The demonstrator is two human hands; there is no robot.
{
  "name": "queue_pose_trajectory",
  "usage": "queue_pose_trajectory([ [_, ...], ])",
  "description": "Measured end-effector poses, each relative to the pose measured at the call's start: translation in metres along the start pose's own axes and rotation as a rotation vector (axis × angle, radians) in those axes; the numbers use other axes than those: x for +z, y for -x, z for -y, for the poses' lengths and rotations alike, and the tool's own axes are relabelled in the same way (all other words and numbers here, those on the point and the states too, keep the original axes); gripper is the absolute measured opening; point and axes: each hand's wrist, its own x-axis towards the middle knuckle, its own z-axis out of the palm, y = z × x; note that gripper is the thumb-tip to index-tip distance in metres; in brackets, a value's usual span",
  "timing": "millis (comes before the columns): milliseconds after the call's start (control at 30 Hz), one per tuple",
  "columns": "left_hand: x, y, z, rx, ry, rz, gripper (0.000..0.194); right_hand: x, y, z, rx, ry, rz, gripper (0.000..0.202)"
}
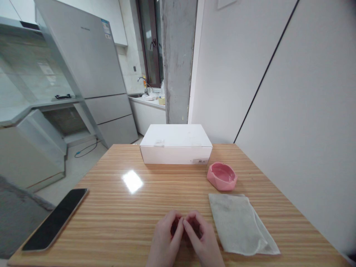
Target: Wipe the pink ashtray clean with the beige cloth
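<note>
At the near middle of the wooden table, my left hand (166,241) and my right hand (203,239) meet at the fingertips. Each hand is curled, thumb and fingers pinched together; anything between the tips is too small or hidden to make out. Just right of my right hand lies a folded grey-green cloth (236,224). Beyond the cloth sits a pink faceted ashtray (221,177). A closed white box (175,155) stands at the far edge of the table.
A black phone (57,218) lies flat at the left edge of the wooden table (111,218). A white wall (306,129) runs along the right side. Past the table are a grey refrigerator (91,63), a concrete pillar (179,63) and a sink counter (148,102).
</note>
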Motion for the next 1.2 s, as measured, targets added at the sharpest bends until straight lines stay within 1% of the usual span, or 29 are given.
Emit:
queue_pose_trajectory([
  [200, 0.0002, 0.0006, -0.0006, -0.005, 0.013, 0.022, 0.030, 0.0000, -0.0004, -0.0017, -0.007, 0.017, 0.011, 0.024],
  [1000, 0.0009, 0.0003, 0.0013, -0.008, 0.004, 0.010, 0.029, 0.0001, -0.0003, -0.0061, -0.002, 0.006, 0.005, 0.024],
  [1200, 0.0014, 0.0002, 0.0009, -0.009, 0.001, 0.004, 0.029, 0.0004, 0.0004, -0.0093, -0.003, 0.005, -0.019, 0.024],
])
